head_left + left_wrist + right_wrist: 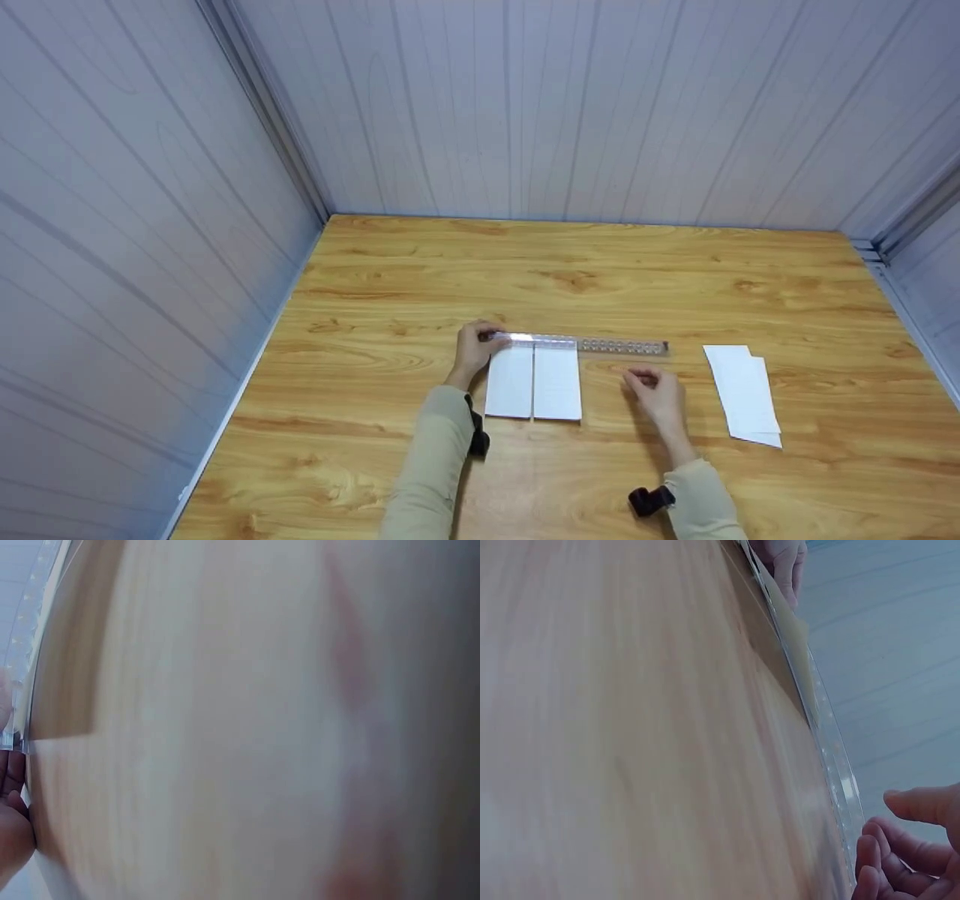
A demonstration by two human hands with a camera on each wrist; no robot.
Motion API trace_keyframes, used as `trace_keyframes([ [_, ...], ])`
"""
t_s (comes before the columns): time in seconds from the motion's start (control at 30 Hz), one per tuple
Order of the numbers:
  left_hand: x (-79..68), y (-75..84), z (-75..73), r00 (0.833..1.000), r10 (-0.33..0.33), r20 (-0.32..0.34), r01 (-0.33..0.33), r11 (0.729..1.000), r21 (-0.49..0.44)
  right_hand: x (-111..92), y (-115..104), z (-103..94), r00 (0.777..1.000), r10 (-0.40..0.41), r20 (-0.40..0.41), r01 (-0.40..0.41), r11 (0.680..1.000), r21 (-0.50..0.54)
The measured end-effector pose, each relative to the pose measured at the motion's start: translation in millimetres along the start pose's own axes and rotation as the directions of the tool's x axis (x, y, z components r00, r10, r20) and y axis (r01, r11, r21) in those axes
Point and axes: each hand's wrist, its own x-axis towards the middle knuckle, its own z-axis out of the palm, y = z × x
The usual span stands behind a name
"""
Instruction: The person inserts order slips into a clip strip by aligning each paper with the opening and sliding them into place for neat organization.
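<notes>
My left hand [474, 348] pinches the left end of a clear plastic ruler [622, 346], which has a row of round holes along its right part. The ruler lies across the top edges of two white paper pieces [556, 382], set side by side with a narrow gap between them. In the left wrist view, part of the left hand [13, 829] shows at the ruler's end. My right hand [660, 397] is right of the papers, below the ruler's right end, its fingers loosely curled. The right wrist view shows its thumb [922, 804] apart from the fingers, with nothing held.
Two more white paper pieces [742, 394] lie overlapping on the wooden table [570, 281], to the right of my right hand. Pale panel walls [480, 112] stand at the table's back and sides.
</notes>
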Motion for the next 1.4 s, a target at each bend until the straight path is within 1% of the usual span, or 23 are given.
trace_keyframes([
  [0.07,0.2,0.5,-0.1,1.0,-0.004,0.0,0.004,1.0,0.005,-0.5,1.9,-6.1,1.0,0.01,0.006,-0.01,1.0,-0.015],
  [0.13,-0.4,3.2,-1.0,1.0,0.02,-0.006,-0.02,1.0,0.011,-0.6,3.5,-12.0,1.0,0.017,0.006,-0.017,1.0,-0.023],
  [0.2,-2.4,14.2,-3.1,1.0,0.02,-0.009,-0.02,1.0,-0.008,-0.7,4.9,-17.3,1.0,0.018,0.004,-0.018,0.999,-0.027],
  [0.3,-5.8,29.8,-6.1,0.999,0.04,-0.012,-0.041,0.998,-0.051,-0.2,7.7,-23.7,1.0,0.01,-0.004,-0.01,0.999,-0.04],
  [0.37,-6.6,36.0,-7.0,1.0,0.02,-0.009,-0.021,0.996,-0.086,-0.4,9.9,-27.8,1.0,0.008,-0.004,-0.008,0.999,-0.044],
  [0.5,-2.9,20.0,-4.6,1.0,0.003,-0.005,-0.003,0.999,-0.047,-0.2,14.0,-35.6,1.0,0.01,-0.001,-0.01,0.999,-0.05],
  [0.6,0.0,7.1,-2.2,1.0,-0.017,-0.001,0.017,1.0,0.002,-0.3,16.7,-42.2,1.0,-0.003,-0.018,0.002,0.998,-0.068],
  [0.67,1.1,3.2,-1.4,1.0,-0.024,-0.001,0.024,1.0,0.016,-0.6,18.4,-46.8,0.999,-0.012,-0.031,0.009,0.997,-0.082],
  [0.93,1.0,1.1,-0.7,0.999,-0.036,-0.001,0.036,0.999,0.026,0.0,27.1,-63.9,0.996,-0.032,-0.085,0.021,0.992,-0.127],
  [1.1,1.0,1.7,-0.7,0.999,-0.043,-0.003,0.043,0.999,0.03,2.2,30.9,-73.7,0.994,-0.021,-0.111,0.007,0.992,-0.129],
  [1.4,-0.7,3.5,-0.4,1.0,-0.03,-0.004,0.03,0.999,0.024,8.2,34.9,-92.7,0.992,0.025,-0.121,-0.042,0.989,-0.143],
])
